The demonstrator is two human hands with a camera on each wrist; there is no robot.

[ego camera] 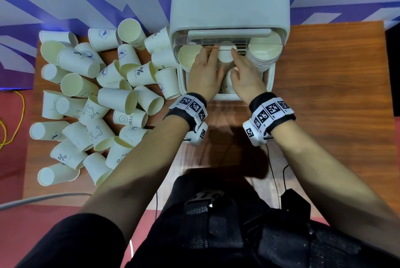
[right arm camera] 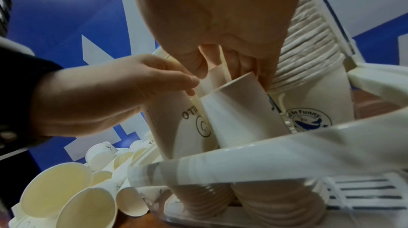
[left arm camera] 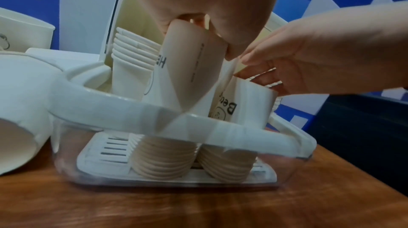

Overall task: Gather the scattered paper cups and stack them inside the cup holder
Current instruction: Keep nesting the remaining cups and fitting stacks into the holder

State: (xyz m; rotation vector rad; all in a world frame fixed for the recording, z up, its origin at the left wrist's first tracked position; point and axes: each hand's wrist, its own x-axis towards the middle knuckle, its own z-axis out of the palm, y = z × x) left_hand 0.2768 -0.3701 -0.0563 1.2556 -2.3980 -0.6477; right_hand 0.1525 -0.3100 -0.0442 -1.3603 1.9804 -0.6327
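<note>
The white cup holder [ego camera: 229,3] stands open at the back of the wooden table, and both hands reach into it. My left hand [ego camera: 211,59] grips an upside-down "HELLO" paper cup [left arm camera: 187,68] on top of an inverted stack. Beside it, my right hand [ego camera: 236,66] grips another upside-down cup [right arm camera: 238,113] on a second inverted stack [left arm camera: 225,163]. A tall upright stack [ego camera: 265,53] fills the holder's right side, and upright cups [ego camera: 189,54] stand at its left. Many loose cups [ego camera: 97,98] lie scattered on the table to the left.
The holder's raised lid [ego camera: 229,33] stands behind the hands. Bare wooden table [ego camera: 335,94] lies to the right of the holder. Cables [ego camera: 275,176] trail from the wristbands over the front edge. A yellow cord [ego camera: 19,116] lies on the floor at the far left.
</note>
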